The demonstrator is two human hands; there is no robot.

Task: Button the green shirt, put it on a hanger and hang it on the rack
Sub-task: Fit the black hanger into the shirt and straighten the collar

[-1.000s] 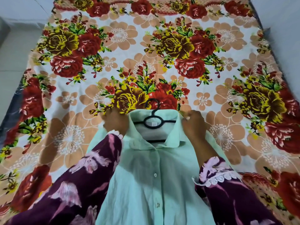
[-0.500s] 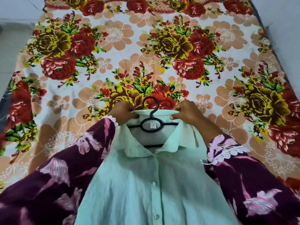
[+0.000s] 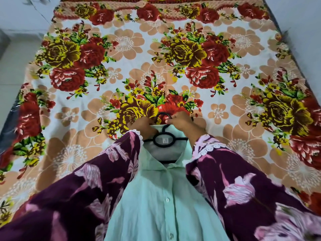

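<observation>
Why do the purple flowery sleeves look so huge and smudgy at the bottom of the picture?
In the head view, the wide-angle lens stretches whatever is near it, so the purple flowery sleeves bulge and blur at the bottom edge; the pale green buttoned shirt and black plastic hanger stay fairly sharp; the flowered bedsheet has soft, even light, no glare; its edges bend outward.

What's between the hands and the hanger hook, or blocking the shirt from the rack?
Nothing blocks the hands: the right hand and left hand already meet at the black plastic hanger hook above the pale green buttoned shirt collar. No rack is in view, so that path cannot be judged.
</observation>
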